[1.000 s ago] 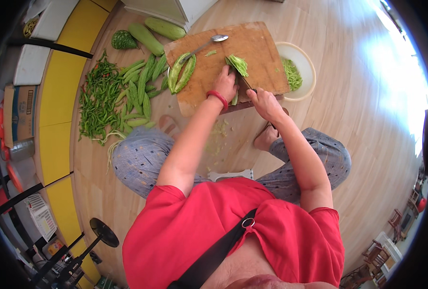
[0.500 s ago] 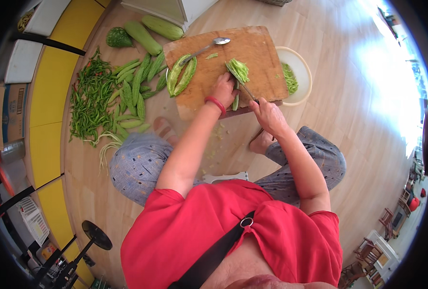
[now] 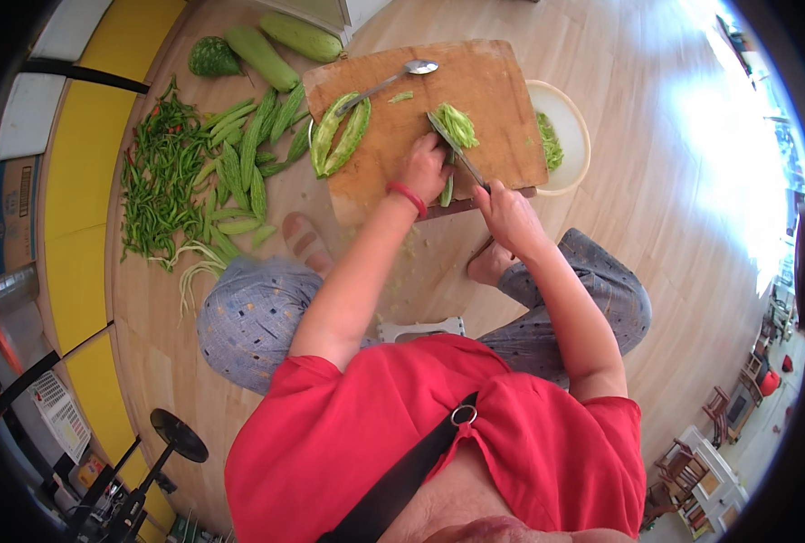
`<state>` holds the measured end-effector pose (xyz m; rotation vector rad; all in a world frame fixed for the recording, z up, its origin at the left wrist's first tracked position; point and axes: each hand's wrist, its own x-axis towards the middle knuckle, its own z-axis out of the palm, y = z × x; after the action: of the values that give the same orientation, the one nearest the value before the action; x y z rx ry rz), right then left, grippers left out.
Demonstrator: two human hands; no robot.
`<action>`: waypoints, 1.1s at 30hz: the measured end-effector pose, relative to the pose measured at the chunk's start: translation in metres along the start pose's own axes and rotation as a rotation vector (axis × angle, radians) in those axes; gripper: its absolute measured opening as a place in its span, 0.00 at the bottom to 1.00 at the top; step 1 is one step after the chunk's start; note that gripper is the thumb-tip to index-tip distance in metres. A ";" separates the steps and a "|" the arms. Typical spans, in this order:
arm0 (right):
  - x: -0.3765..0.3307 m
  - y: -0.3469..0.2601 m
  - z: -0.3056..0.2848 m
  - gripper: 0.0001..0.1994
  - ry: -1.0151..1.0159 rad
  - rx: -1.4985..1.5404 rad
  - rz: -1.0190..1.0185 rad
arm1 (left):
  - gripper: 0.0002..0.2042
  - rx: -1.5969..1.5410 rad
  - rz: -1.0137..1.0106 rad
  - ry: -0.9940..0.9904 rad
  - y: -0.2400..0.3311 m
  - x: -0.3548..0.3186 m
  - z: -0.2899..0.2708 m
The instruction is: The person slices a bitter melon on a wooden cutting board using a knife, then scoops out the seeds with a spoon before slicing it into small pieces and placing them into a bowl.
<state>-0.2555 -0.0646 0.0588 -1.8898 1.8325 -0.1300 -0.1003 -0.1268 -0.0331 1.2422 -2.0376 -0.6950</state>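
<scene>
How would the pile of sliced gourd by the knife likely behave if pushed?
The pile of slices would probably spread apart, being thin pieces bunched together. Each piece looks thin enough to bend and weigh little. Rolling seems unlikely, since it lies loosely heaped on the board.

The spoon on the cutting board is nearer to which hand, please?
Left: the left hand is below the spoon in the picture, while the right hand, gripping the knife, is farther below and to its right.

Bright light (image 3: 724,136) glares across the pale wood-plank floor (image 3: 683,281), with yellow panels (image 3: 78,163) lining the left.
</scene>
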 end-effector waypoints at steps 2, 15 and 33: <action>0.011 -0.004 0.007 0.22 0.030 0.003 0.010 | 0.14 0.013 -0.013 -0.027 0.000 -0.002 0.003; -0.012 -0.003 -0.002 0.21 0.022 0.027 -0.020 | 0.16 -0.008 0.027 0.037 -0.001 -0.002 0.001; -0.004 -0.007 0.020 0.22 0.059 0.016 0.016 | 0.10 -0.043 0.031 0.088 -0.001 -0.009 0.007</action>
<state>-0.2414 -0.0551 0.0456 -1.8786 1.8793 -0.1969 -0.1020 -0.1182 -0.0411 1.1936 -1.9561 -0.6548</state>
